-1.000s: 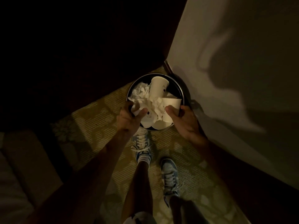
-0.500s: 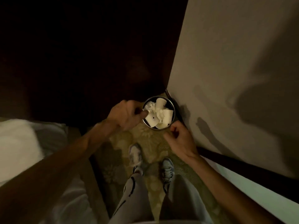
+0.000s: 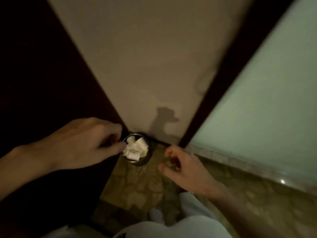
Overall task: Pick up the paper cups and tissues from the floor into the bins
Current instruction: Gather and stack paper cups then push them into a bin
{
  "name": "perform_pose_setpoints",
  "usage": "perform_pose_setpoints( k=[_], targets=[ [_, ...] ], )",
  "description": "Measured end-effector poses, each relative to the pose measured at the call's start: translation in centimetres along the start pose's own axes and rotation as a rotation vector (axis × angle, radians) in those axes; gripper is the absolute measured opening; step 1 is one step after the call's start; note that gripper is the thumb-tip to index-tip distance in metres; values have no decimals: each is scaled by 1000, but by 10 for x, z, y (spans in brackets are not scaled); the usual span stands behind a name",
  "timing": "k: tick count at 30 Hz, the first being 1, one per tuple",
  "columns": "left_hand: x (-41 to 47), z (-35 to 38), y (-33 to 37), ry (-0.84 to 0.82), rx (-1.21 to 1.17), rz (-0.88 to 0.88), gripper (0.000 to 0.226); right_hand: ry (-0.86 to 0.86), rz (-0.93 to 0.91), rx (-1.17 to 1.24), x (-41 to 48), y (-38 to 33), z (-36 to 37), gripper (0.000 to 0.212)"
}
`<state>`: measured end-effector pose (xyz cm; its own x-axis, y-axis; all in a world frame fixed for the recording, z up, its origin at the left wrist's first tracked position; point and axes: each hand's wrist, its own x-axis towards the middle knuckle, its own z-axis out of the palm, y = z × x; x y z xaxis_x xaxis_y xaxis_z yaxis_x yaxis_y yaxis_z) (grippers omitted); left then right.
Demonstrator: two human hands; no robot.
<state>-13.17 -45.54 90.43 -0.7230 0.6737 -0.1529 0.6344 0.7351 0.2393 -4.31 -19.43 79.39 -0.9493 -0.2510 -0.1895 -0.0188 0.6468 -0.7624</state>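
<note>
Dim carpet [image 3: 140,186] at wall corner | bin [image 3: 143,161] held cups [image 3: 134,154] and tissues [image 3: 130,141] | left hand [image 3: 85,145] at bin's 9 o'clock, right hand [image 3: 181,167] at 4 o'clock, both loosely curled, empty, lifted clear since a second earlier | pickup here judged done.

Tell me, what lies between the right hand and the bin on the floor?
Only bare patterned carpet shows between the right hand and the bin in the head view; no cup or tissue lies there.
</note>
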Motion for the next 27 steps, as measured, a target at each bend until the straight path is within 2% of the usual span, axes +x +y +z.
perform_pose_setpoints(
  k=[6, 12, 17, 21, 24, 27],
  targets=[
    [71, 6, 122, -44, -15, 492, 31, 366, 279, 23, -152, 33, -38, 43],
    [133, 41, 314, -174, -52, 868, 34, 809, 585, 52, -313, 84, -58, 42],
    [177, 88, 478, -286, -54, 1061, 29, 1018, 799, 131, -424, 143, -81, 32],
    [194, 146, 612, -309, -33, 1181, 44, 1148, 924, 215, -520, 196, -98, 28],
    [205, 188, 699, -327, -42, 1214, 43, 1179, 1025, 256, -581, 236, -111, 36],
    [214, 223, 777, -392, -44, 1249, 32, 1197, 1066, 302, -635, 269, -126, 45]
  ],
)
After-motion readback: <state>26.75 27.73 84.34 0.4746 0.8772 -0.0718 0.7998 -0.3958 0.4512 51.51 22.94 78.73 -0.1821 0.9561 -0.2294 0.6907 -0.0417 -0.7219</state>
